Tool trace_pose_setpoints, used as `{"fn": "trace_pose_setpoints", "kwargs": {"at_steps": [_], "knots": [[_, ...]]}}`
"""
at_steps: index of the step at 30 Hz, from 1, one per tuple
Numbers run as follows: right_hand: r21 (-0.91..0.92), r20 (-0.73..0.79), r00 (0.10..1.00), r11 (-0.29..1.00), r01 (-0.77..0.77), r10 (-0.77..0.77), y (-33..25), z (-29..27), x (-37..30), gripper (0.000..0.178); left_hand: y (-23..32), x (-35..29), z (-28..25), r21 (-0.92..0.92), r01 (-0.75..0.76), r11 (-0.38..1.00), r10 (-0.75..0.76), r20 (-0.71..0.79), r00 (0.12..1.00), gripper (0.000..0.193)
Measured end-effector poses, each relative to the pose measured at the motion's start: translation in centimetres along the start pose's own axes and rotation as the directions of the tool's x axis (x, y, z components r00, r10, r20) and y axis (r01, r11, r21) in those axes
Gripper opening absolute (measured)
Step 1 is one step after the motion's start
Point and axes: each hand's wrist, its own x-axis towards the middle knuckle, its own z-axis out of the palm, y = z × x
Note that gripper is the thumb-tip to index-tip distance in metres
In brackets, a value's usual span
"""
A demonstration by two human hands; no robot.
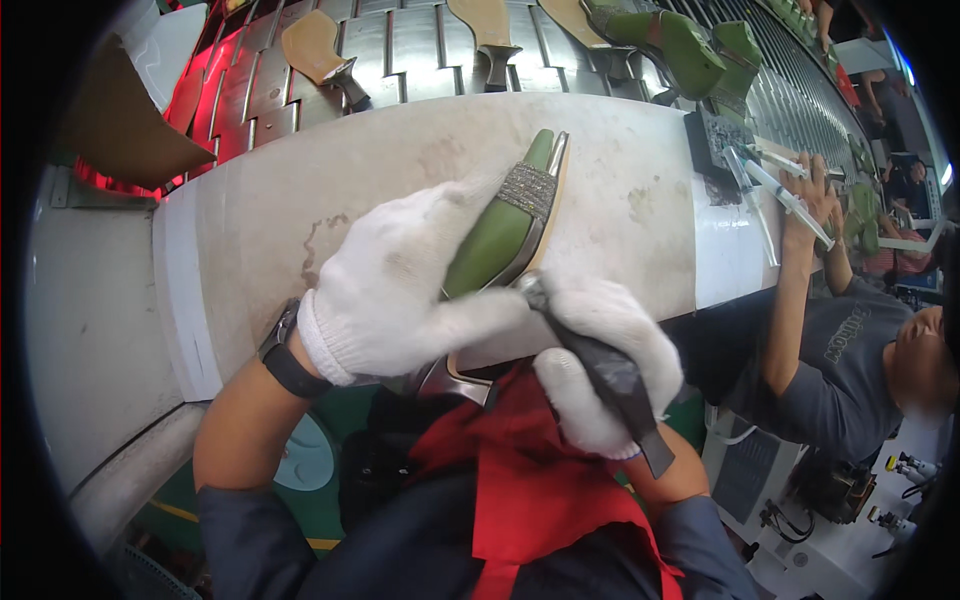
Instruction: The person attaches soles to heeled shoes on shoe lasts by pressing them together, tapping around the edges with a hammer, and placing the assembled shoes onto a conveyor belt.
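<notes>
My left hand (400, 285), in a white knitted glove, is closed around a high-heeled shoe (525, 205) on a green last. The shoe has a glittery grey band across it, and its toe points away from me. Its silvery heel (455, 382) shows below my left hand. In my gloved right hand (625, 345) is a dark-handled hand tool (605, 365) with a rounded metal head, perhaps a hammer. That head lies against or very close to the sole's edge; I cannot tell which. My fingers hide the middle of the shoe.
A pale, stained worktop (620, 170) lies under the shoe. Beyond it, a metal slat conveyor (400, 45) carries heeled soles (487, 25) and shoes on green lasts (690, 55). At right, a co-worker's hand (815, 190) is near syringes (790, 205) and a dark block (712, 145).
</notes>
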Motion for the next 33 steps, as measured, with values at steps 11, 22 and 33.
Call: {"fn": "trace_pose_setpoints", "kwargs": {"at_steps": [11, 22, 33], "knots": [[-0.065, 0.140, 0.985, 0.994, -0.093, 0.101, -1.5, 1.5, 0.3, 0.038, -2.0, -0.9, 0.6, -0.078, -0.064, 0.995, 0.055, -0.111, 0.992, 0.057], [-0.058, 0.234, 0.968, 0.996, -0.074, 0.086, -2.5, 2.2, 1.1, 0.037, -1.7, -1.3, 0.5, -0.057, -0.075, 0.996, 0.068, -0.123, 0.990, 0.053], [-0.292, -0.031, 0.991, 0.949, 0.116, -0.131, -1.6, 1.5, 0.6, 0.031, -0.4, -1.9, 0.2, -0.049, -0.081, 0.995, 0.075, -0.123, 0.990, 0.051]]}}
